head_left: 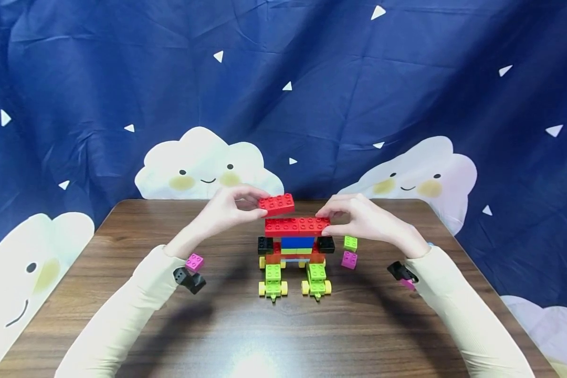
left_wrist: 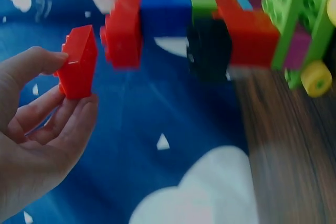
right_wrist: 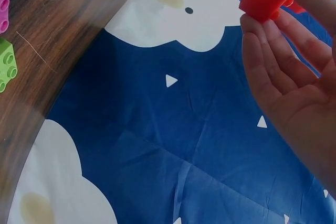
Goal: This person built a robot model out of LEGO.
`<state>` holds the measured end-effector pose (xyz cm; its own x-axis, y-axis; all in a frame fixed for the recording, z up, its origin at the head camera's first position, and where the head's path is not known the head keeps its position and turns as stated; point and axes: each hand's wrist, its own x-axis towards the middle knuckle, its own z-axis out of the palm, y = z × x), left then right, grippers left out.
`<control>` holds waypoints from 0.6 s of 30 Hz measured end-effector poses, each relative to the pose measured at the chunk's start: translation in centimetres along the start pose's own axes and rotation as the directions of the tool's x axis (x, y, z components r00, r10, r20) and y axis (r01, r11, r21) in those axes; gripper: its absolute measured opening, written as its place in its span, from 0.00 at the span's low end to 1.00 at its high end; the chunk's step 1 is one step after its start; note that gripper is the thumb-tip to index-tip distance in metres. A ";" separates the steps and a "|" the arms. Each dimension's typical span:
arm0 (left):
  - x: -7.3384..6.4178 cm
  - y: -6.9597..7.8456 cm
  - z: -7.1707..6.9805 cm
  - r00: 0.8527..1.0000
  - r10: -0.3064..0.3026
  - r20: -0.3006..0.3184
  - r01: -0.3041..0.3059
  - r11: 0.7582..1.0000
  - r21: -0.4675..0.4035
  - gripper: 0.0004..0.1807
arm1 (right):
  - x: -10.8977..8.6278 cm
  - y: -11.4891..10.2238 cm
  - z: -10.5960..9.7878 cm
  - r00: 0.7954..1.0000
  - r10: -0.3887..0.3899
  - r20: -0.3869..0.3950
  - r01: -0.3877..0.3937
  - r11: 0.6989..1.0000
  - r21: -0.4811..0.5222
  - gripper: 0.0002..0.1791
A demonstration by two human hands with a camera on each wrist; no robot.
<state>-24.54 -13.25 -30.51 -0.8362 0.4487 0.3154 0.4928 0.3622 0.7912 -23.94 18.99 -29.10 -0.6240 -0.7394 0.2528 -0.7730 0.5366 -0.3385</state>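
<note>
Between the thumb and fingers of my left hand [head_left: 229, 209] is a red brick [head_left: 279, 203], held studs up above the left part of a toy brick model. In the left wrist view this red brick [left_wrist: 81, 61] shows a gap from the model. My right hand [head_left: 359, 218] pinches the right end of the model's red top row [head_left: 296, 226]. Below that row are a blue brick [head_left: 297, 242], a light green layer and black bricks [head_left: 265, 245] sticking out at both sides. Lime green wheeled bases [head_left: 273, 278] with yellow wheels stand at the front.
To the right of the model lie a lime green brick [head_left: 350, 242] and a pink brick [head_left: 349, 259]. Another pink brick [head_left: 195, 261] is near my left wrist, partly behind the black wrist camera [head_left: 189, 280]. A blue cloud-patterned curtain [head_left: 312, 105] hangs behind the wooden table [head_left: 236, 336].
</note>
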 end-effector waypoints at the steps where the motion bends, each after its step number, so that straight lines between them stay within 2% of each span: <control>1: 0.0 0.4 0.3 1.000 0.012 0.013 -0.012 1.000 0.000 0.19 | 0.0 0.0 0.0 1.000 0.001 0.003 -0.001 1.000 0.002 0.19; 4: 0.1 1.2 1.1 0.998 0.028 0.054 -0.028 1.000 -0.001 0.20 | 0.0 0.0 -0.1 1.000 0.009 0.010 -0.009 1.000 0.012 0.19; 8: 0.4 1.5 1.9 0.995 0.024 0.102 -0.023 1.000 -0.006 0.20 | 0.1 0.0 -0.1 1.000 0.002 0.008 -0.002 1.000 0.015 0.19; 18: 1.0 1.5 2.8 0.989 0.005 0.147 -0.008 1.000 0.020 0.20 | 0.0 0.1 -0.1 1.000 -0.020 -0.006 0.020 0.999 0.025 0.20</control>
<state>-23.91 -9.94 -30.48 -0.7892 0.5659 0.2386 0.5040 0.3747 0.7782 -24.02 19.05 -29.00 -0.6093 -0.7476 0.2645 -0.7821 0.5115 -0.3560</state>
